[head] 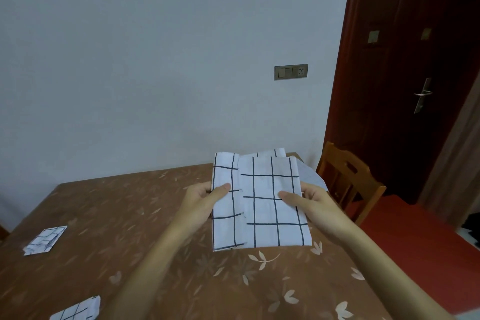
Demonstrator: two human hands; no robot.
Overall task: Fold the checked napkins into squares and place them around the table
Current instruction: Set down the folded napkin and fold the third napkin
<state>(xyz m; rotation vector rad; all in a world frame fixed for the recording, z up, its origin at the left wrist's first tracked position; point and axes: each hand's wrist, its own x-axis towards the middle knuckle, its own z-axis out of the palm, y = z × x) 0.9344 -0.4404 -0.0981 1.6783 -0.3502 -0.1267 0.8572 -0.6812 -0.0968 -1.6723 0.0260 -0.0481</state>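
A white napkin with dark checks [262,213], partly folded into overlapping panels, is held up above the table [130,215]. My left hand [205,197] pinches its left edge, thumb on the front. My right hand [309,201] pinches its right edge the same way. A folded checked napkin [45,240] lies near the table's left edge. Another folded one [78,310] lies at the near left, partly cut off by the frame. A pale cloth [313,176] shows behind the held napkin at the table's far right corner.
The table has a brown cloth with a leaf pattern and stands against a pale wall. A wooden chair [348,179] is at the far right corner. A dark red door [405,73] stands beyond it, over a red floor.
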